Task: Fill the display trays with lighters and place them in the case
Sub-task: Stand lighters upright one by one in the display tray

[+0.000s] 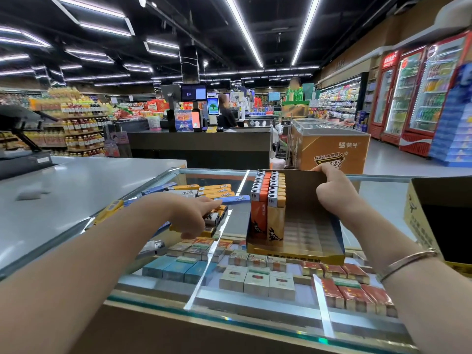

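Observation:
A cardboard display tray (309, 218) stands on the glass case top (255, 297). Its left side holds rows of upright orange and yellow lighters (268, 200); its right side is bare. My right hand (334, 192) grips the tray's back wall at the upper right. Loose lighters (212, 191) in blue, yellow and orange lie in a pile on the glass to the left. My left hand (196, 218) reaches into that pile, its fingers curled round a few lighters (215, 219).
An open cardboard box (439, 221) sits at the right edge of the case. Cigarette packs (255, 277) fill the case under the glass. A grey counter (63, 200) lies to the left. Beyond are a checkout desk, a freezer and drink coolers.

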